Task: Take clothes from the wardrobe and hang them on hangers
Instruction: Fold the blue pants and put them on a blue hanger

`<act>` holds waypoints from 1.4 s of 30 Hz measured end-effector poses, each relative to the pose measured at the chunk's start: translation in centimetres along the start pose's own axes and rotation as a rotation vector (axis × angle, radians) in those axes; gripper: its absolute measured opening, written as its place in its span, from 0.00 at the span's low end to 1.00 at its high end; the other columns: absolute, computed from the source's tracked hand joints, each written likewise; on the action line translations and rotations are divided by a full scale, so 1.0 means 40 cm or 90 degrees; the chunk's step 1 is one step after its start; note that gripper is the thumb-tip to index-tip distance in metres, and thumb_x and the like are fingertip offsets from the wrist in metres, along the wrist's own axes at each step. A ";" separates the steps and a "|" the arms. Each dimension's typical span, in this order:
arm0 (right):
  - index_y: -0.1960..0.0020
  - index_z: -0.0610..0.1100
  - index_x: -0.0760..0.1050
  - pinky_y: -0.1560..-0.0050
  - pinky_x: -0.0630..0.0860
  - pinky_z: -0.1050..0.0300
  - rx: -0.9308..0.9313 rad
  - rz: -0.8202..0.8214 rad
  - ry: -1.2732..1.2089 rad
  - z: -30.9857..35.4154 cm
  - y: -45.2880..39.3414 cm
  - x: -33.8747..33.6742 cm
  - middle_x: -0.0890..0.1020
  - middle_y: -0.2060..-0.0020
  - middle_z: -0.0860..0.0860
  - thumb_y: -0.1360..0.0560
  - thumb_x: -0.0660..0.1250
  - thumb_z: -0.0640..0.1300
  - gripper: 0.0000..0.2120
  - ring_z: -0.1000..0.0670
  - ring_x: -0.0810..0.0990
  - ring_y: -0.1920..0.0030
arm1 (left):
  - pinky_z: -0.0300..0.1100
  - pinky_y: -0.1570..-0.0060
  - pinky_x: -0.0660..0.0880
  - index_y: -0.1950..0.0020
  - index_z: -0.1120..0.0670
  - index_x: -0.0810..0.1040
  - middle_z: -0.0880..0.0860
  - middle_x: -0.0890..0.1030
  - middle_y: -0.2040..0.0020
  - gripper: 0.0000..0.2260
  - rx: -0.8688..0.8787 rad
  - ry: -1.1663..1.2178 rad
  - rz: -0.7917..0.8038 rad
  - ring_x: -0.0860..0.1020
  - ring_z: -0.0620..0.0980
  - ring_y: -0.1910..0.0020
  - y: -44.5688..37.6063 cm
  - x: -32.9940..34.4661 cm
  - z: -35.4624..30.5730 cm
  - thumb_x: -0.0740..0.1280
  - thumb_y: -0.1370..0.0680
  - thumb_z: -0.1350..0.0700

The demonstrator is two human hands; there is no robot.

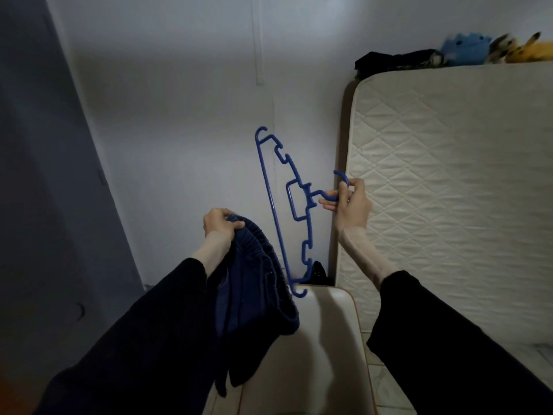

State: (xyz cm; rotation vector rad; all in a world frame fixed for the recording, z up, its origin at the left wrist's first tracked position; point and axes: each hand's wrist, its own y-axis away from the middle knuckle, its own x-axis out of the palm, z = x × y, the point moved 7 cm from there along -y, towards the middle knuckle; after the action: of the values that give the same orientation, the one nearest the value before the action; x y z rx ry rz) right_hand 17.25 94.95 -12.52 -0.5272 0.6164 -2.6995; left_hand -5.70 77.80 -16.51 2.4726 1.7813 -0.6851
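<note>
The right hand (348, 202) pinches the blue hanger (287, 205) by its hook; the left hand (220, 224) grips a dark garment (254, 283), probably shorts. Hanging comes next: waistband onto hanger.

Right hand (350, 202) holds hanger (270, 205); left hand (220, 223) grips shorts (254, 283).

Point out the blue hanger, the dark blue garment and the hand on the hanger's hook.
blue hanger (270, 202): head view, on its long straight bar.
dark blue garment (254, 265): head view, on the gathered waistband.
right hand (351, 202): head view, on the back of the hand.
</note>
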 end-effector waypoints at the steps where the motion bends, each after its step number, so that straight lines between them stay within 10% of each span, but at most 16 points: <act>1: 0.51 0.42 0.66 0.71 0.78 0.66 0.000 0.001 0.000 0.002 0.003 0.008 0.79 0.63 0.42 0.19 0.54 0.39 0.04 0.58 0.80 0.73 | 0.36 0.47 0.68 0.47 0.65 0.79 0.61 0.79 0.45 0.14 -0.006 0.005 0.015 0.74 0.51 0.52 0.008 0.008 0.009 0.73 0.32 0.67; 17: 0.49 0.44 0.65 0.56 0.82 0.58 -0.035 -0.020 -0.026 0.022 -0.001 0.035 0.79 0.63 0.49 0.20 0.53 0.38 0.03 0.51 0.82 0.61 | 0.26 0.65 0.75 0.48 0.61 0.78 0.51 0.80 0.58 0.11 0.016 0.092 0.304 0.77 0.50 0.59 0.030 0.045 0.022 0.71 0.30 0.65; 22: 0.56 0.52 0.65 0.58 0.82 0.59 -0.082 -0.035 -0.085 0.067 0.003 0.053 0.79 0.61 0.44 0.20 0.54 0.38 0.11 0.50 0.82 0.62 | 0.30 0.56 0.77 0.48 0.59 0.80 0.54 0.82 0.56 0.10 0.028 0.115 0.365 0.79 0.48 0.58 0.025 0.046 -0.001 0.71 0.29 0.63; 32: 0.57 0.48 0.65 0.59 0.82 0.59 -0.040 -0.013 -0.167 -0.051 0.014 0.031 0.78 0.63 0.42 0.20 0.55 0.37 0.09 0.54 0.83 0.65 | 0.31 0.61 0.78 0.55 0.55 0.80 0.46 0.84 0.67 0.08 0.095 0.234 0.273 0.81 0.41 0.67 -0.018 -0.064 -0.119 0.69 0.28 0.67; 42: 0.52 0.40 0.75 0.47 0.77 0.56 0.018 0.244 0.196 -0.224 0.037 0.002 0.80 0.57 0.46 0.24 0.62 0.34 0.05 0.57 0.81 0.56 | 0.32 0.56 0.79 0.52 0.54 0.80 0.45 0.84 0.66 0.09 0.165 0.287 0.185 0.81 0.40 0.65 -0.072 -0.175 -0.207 0.69 0.28 0.66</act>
State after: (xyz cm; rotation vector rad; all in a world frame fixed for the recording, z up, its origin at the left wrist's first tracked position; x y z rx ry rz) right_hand 13.77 96.81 -20.72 0.0211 0.6768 -2.4289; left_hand -7.30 74.73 -5.83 3.1827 1.4530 -0.3780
